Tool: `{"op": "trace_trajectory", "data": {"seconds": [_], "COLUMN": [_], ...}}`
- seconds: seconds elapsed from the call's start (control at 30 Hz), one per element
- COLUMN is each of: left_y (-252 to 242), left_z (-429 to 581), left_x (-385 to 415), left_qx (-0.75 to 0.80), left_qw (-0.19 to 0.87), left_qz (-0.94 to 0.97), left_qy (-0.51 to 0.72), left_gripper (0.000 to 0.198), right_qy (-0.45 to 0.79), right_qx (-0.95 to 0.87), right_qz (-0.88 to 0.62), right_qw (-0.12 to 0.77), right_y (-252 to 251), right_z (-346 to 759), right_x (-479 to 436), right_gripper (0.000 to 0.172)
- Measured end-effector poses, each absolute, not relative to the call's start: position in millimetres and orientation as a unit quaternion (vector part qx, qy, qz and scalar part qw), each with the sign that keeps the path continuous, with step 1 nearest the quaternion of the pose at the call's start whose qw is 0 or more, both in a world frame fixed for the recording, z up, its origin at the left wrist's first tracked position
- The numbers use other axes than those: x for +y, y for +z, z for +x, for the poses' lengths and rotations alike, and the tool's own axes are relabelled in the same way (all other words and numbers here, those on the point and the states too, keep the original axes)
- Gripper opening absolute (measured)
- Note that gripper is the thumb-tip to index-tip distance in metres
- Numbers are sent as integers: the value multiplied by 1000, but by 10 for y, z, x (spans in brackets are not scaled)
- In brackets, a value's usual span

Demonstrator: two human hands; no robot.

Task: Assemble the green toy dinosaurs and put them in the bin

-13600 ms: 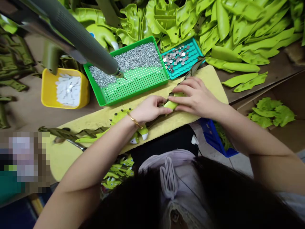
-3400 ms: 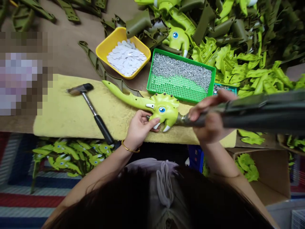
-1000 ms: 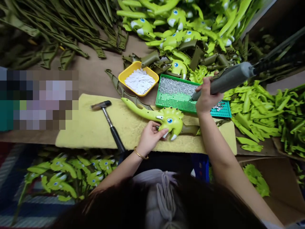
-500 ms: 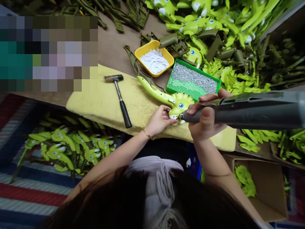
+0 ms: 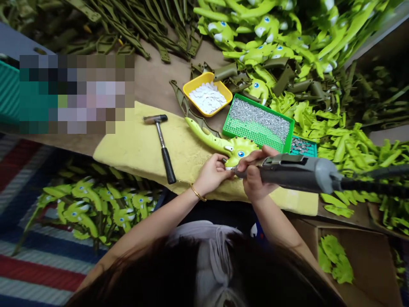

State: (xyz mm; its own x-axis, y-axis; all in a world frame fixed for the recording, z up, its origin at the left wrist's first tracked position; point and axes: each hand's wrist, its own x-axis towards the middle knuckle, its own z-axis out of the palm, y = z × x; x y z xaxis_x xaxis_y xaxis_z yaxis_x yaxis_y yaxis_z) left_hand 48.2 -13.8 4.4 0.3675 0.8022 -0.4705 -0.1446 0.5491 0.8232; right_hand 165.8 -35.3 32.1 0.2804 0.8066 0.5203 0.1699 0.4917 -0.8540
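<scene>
On the yellow pad (image 5: 128, 140) lies a lime-green plastic dinosaur toy (image 5: 204, 133) with a blue eye, a frilled head and a long curved tail. My left hand (image 5: 213, 175) pinches the snout end of its head. Wrapped round a grey electric screwdriver (image 5: 290, 172) is my right hand (image 5: 257, 175). The screwdriver's tip meets the white mouth part beside my left fingertips; the exact contact point is partly hidden by fingers. A hammer (image 5: 163, 147) with a black handle rests on the pad to the left.
Behind the toy stand a yellow bowl (image 5: 188, 98) of white pieces and a green basket (image 5: 246, 128) of screws. A teal tray (image 5: 311, 147) holds small metal discs. Green toy parts (image 5: 265, 25) and olive parts (image 5: 153, 25) are heaped behind. A cardboard box (image 5: 367, 251) stands lower right.
The screwdriver has tilted and moved left and slightly down with my right hand, its rear end now showing. My left hand keeps its hold on the toy. The whole view has shifted slightly.
</scene>
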Motion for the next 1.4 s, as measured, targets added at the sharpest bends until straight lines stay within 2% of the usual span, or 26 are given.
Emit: {"op": "trace_trajectory", "data": {"seconds": [0.17,0.27,0.43,0.77,0.87,1.0,1.1,1.23,1.4], "left_y": [-60,-97,-111,-130,-128,-103,-84,-68,-93], "left_z": [446,450,459,456,442,426,432,449,451], "left_x": [-166,-181,-182,-175,-171,-170,-169,-167,-171], "left_qx": [443,440,432,438,432,401,397,399,389], "left_qw": [747,743,748,750,752,777,777,769,764], "left_qz": [390,395,395,393,394,382,382,387,399], "left_qy": [305,314,313,303,305,300,305,316,325], "left_gripper": [52,56,57,59,61,69,65,60,58], "right_qy": [72,23,37,44,40,23,95,223,177], "right_qx": [-450,-380,-372,-403,-413,-429,-479,-544,-557], "right_qz": [-446,-493,-523,-511,-521,-468,-450,-413,-405], "right_qw": [770,782,766,758,746,772,747,695,703], "right_y": [630,560,289,179,271,599,764,679,593], "right_z": [1936,2197,2351,2340,2347,2178,1923,1692,1647], "right_x": [285,738,985,993,968,634,199,-236,-207], "right_gripper": [31,30,31,32,33,34,30,39,39]}}
